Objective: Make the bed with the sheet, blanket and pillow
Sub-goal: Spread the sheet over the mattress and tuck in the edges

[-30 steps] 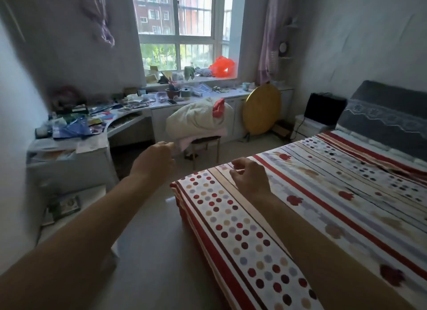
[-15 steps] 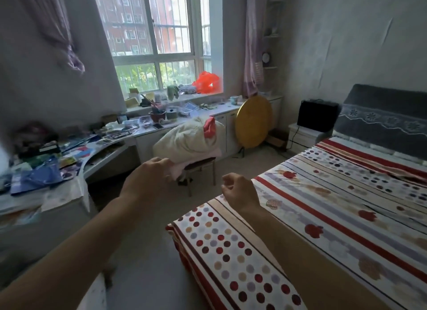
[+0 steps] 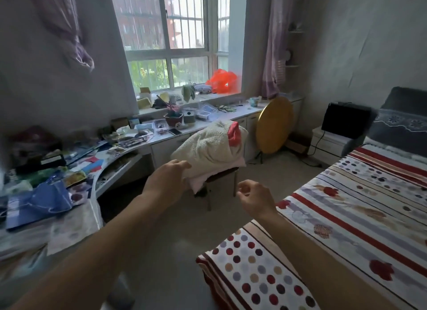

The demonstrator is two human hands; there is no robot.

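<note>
Left hand (image 3: 169, 182) reaches the blanket (image 3: 209, 149) heaped on the chair (image 3: 221, 173), fingers loosely curled, contact unclear. Right hand (image 3: 255, 198) nearer the bed (image 3: 346, 217), fingers half-curled, empty.

The sheet (image 3: 346, 217) on my bed has red, grey and beige stripes, with dark red flowers, and its border is white with red, grey and tan dots. The blanket (image 3: 208, 148) on the chair is cream, with a red piece (image 3: 234, 136) on top. The headboard (image 3: 402, 122) is dark grey with a pale flower pattern. An orange bag (image 3: 221, 81) lies at the window, and the curtains (image 3: 273, 44) are light purple.
</note>
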